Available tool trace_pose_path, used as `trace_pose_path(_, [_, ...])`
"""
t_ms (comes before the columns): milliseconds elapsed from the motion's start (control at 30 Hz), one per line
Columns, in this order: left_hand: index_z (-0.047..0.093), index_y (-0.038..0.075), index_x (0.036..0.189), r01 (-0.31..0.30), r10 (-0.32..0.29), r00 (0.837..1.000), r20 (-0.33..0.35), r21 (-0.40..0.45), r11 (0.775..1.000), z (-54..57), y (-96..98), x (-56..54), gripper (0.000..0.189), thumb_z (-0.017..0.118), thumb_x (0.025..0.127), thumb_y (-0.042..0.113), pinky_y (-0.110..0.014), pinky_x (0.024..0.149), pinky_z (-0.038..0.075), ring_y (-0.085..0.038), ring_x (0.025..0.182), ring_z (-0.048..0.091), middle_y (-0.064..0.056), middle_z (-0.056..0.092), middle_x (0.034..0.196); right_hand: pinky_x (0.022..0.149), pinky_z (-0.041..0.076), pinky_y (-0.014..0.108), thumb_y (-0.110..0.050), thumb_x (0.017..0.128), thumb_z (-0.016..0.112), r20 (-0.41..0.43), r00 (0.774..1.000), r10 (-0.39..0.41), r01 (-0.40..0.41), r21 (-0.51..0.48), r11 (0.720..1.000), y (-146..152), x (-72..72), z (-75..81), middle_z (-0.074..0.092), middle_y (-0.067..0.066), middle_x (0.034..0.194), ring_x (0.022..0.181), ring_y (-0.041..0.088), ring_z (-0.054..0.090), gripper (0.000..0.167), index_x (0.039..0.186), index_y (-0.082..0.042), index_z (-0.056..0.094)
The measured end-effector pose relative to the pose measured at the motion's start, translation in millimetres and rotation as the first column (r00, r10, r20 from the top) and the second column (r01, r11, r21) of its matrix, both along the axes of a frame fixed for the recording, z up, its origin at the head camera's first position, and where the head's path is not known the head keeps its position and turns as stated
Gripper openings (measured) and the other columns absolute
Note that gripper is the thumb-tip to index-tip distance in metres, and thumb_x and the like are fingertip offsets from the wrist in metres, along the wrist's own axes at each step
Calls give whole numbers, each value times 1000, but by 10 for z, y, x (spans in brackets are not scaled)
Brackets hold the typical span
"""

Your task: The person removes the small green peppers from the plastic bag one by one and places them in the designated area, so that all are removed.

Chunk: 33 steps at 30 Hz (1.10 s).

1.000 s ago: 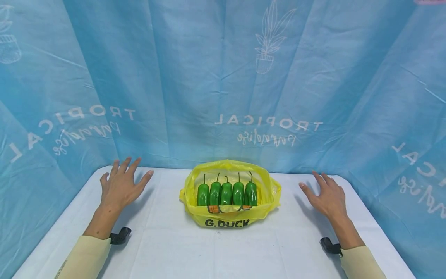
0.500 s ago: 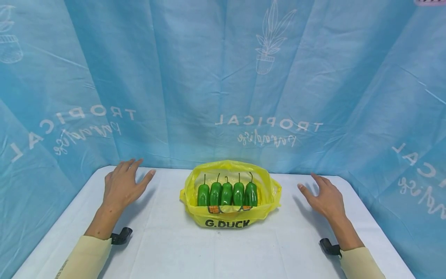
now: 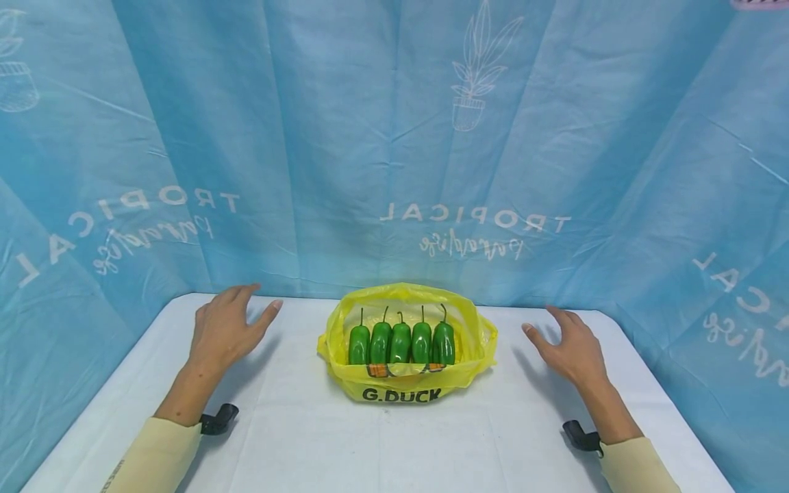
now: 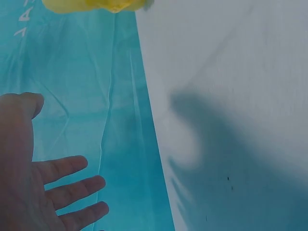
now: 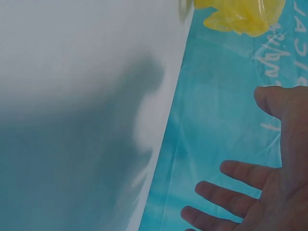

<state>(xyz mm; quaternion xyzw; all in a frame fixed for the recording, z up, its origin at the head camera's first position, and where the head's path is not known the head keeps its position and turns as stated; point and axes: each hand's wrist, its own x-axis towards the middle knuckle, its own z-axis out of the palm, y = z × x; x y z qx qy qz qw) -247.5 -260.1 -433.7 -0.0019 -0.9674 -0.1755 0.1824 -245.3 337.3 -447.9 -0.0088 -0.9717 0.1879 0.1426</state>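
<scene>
A yellow plastic bag (image 3: 407, 383) printed "G.DUCK" stands with its mouth spread wide at the middle of the table. Inside it, several green peppers (image 3: 401, 342) line up side by side with their stems upward; the front of the bag hides their lower ends. To the left of the bag hovers my left hand (image 3: 224, 329), fingers spread and holding nothing. My right hand (image 3: 573, 349) is likewise raised over the table to the right, its thumb toward the bag. Both wrist views show a corner of the yellow bag (image 4: 91, 5) and relaxed fingers (image 5: 240, 173) apart from it.
A white cloth (image 3: 382, 452) covers the table. Blue curtain (image 3: 345, 157) with mirrored white lettering encloses the back and both sides, close behind the bag. Black wrist mounts (image 3: 218, 419) sit on both forearms.
My left hand has shifted slightly right, toward the bag, and its fingers have drawn closer together. The right hand has edged a little left. The bag and peppers have stayed put.
</scene>
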Motion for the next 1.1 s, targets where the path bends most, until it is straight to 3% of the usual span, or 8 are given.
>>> trace_pose_path(500, [55,0,149,66,-68,997,23,59,996,60,212,48,78,44,107,65,-74,110,32,-52,138,48,-29,55,149,108,37,75,-59,101,63,-55,997,62,-64,-39,997,-140,62,107,50,32,152,139,56,45,81,152,3,51])
trace_pose_path(900, [58,3,146,111,-113,993,12,129,985,97,370,96,76,44,106,67,-70,110,36,-47,132,54,-22,62,139,103,42,73,-51,100,69,-156,980,124,-134,-59,989,-269,102,136,57,29,147,133,54,52,71,146,1,59])
trace_pose_path(1100, [59,5,146,120,-125,992,26,134,984,96,446,117,76,44,106,68,-69,110,39,-46,130,57,-21,64,138,104,41,73,-51,101,69,-157,977,142,-154,-64,986,-331,132,162,57,28,147,134,53,51,70,146,1,59])
